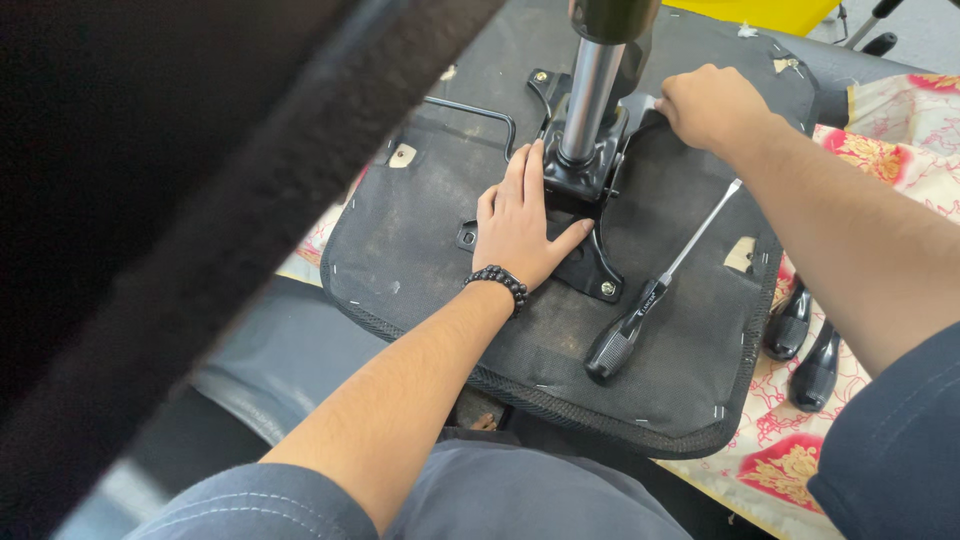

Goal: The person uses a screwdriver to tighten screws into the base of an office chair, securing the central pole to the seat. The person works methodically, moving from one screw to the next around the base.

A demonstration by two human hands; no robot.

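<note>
The left hand [520,225] lies flat with open grip on the seat [430,260], fingers touching the black plate [590,265] beside the steel column [588,100]; the right hand [712,105], at 2 o'clock from the column, has its grip closed on a grey lever [640,102]; a screwdriver [655,290] lies loose on the seat at 5 o'clock; the flowered cloth [900,140] is under the seat.

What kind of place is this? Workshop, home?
Probably a home or informal repair spot, not a fitted workshop. An upturned office chair seat lies on a floral cloth rather than a bench, a loose screwdriver rests on it, and detached black chair parts lie alongside.
</note>
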